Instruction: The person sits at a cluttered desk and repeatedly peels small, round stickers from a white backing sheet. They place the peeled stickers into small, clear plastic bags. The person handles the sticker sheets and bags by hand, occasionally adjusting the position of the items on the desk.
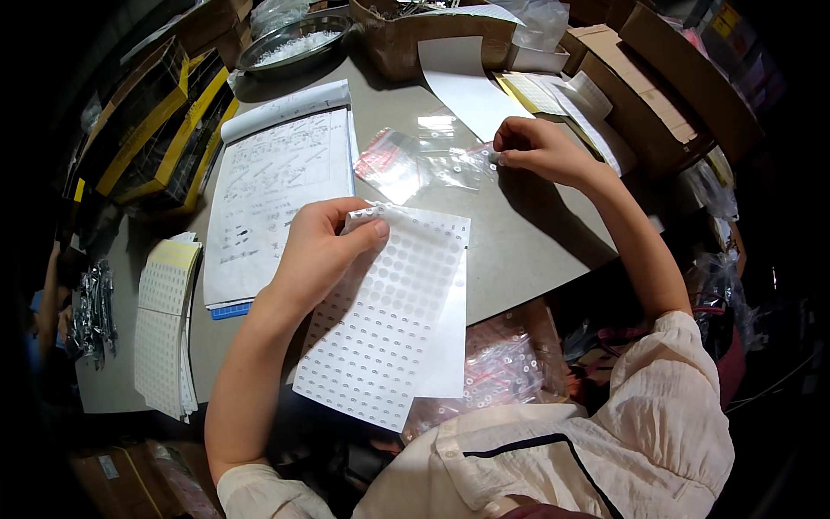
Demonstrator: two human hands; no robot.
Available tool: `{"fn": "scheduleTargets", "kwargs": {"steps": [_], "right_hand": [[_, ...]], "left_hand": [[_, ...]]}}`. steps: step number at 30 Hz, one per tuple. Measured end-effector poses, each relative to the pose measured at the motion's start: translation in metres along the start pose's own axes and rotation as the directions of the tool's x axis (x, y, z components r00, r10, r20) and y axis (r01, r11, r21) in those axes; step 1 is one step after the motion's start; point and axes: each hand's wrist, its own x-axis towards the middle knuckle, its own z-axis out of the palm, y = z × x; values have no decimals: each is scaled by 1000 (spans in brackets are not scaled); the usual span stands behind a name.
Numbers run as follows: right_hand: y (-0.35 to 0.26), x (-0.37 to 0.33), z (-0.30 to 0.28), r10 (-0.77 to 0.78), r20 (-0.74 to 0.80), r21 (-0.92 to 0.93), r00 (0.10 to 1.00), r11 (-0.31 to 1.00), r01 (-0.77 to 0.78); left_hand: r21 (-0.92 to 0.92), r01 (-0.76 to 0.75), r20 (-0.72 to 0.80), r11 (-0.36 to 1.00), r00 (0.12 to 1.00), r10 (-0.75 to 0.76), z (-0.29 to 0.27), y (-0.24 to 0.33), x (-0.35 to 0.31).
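My left hand (322,246) pinches the top edge of a white sticker sheet (380,324) between thumb and fingers. Rows of small round labels cover the sheet, many printed, and part of its upper area shows bare greyish circles. A plainer white sheet (448,346) hangs behind it. Further off to the right, my right hand (546,154) has thumb and forefinger pressed together at the edge of several small clear zip bags (458,169). Whatever sits between those fingertips is too small to make out. Small round white labels dot the bags, and a red-edged bag (389,164) lies beside them.
A clipboard with handwritten pages (277,190) lies left of the bags. Stacked label sheets (164,320) stand at the left edge. Behind are a metal bowl (294,48) of white bits and cardboard boxes (432,39). Below the table edge, a box of labelled bags (506,372) stands close to my body.
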Motion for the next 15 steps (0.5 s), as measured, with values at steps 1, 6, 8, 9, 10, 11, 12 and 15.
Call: {"fn": "scheduleTargets", "kwargs": {"steps": [1,6,8,9,10,11,12,15], "right_hand": [[2,5,2,-7,-17,-29,1000,1000,6],[0,9,9,-128,-74,-400,989,912,88],[1,8,7,-111,-81,-512,991,858,55],[0,9,3,-50,-82,-538,995,843,-2],[-2,10,-2,9,-86,-563,996,825,-57],[-7,7,-8,132,-73,-501,989,852,-151],[0,4,-13,153,-69,-462,986,871,-168],[7,-17,-23,215,-104,-492,971,837,-238]], "left_hand": [[-7,2,-8,1000,1000,-2,1,0,-1],[17,-7,-10,1000,1000,7,0,-2,0],[24,-7,4,1000,1000,7,-1,-3,1],[17,-5,4,1000,1000,5,0,-3,0],[13,-5,4,1000,1000,5,0,0,-1],[9,-4,3,1000,1000,4,0,1,-2],[18,-7,4,1000,1000,7,-1,0,-2],[31,-18,-15,999,1000,18,-1,-2,-2]]}}
